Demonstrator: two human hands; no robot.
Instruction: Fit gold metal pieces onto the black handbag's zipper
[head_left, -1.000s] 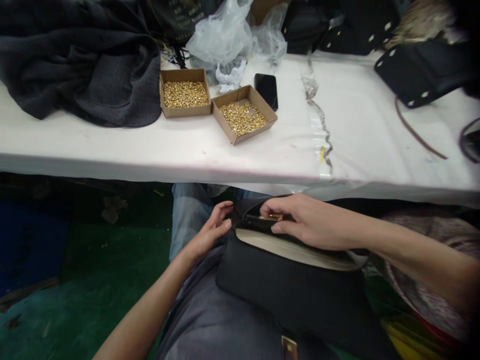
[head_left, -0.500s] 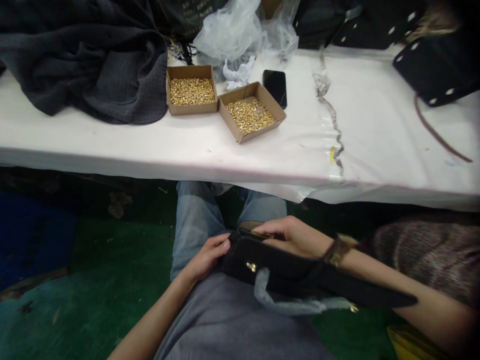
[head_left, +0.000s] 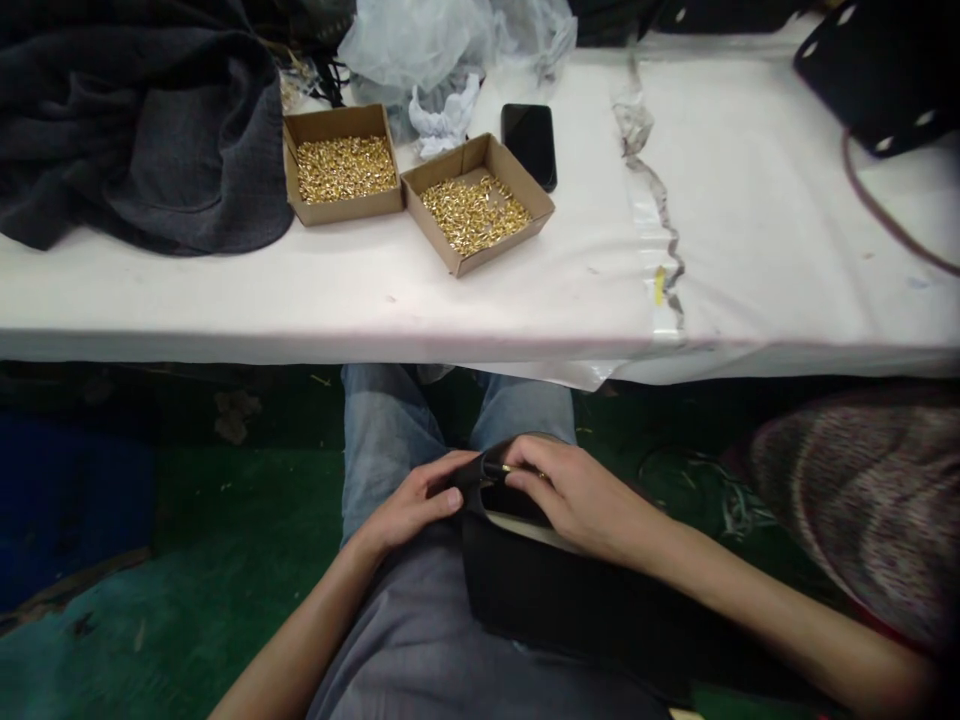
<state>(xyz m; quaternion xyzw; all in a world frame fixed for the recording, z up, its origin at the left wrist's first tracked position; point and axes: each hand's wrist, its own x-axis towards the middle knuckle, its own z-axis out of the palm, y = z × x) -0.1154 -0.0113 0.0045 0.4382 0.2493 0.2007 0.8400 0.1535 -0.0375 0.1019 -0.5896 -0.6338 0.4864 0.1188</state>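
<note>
The black bag (head_left: 547, 600) lies across your lap (head_left: 517, 405), its edge pinched in your left hand (head_left: 414, 505); your right hand (head_left: 574, 495) pinches a gold-coloured piece (head_left: 507, 468) at the bag's mouth. Two cardboard boxes (head_left: 349, 209) of gold-coloured fittings (head_left: 345, 168) sit on the counter (head_left: 300, 290).

Left hand (head_left: 424, 500): I hold the black bag (head_left: 555, 595) at one end
Right hand (head_left: 581, 497): I pinch gold-coloured metal (head_left: 508, 468) at its opening
</note>
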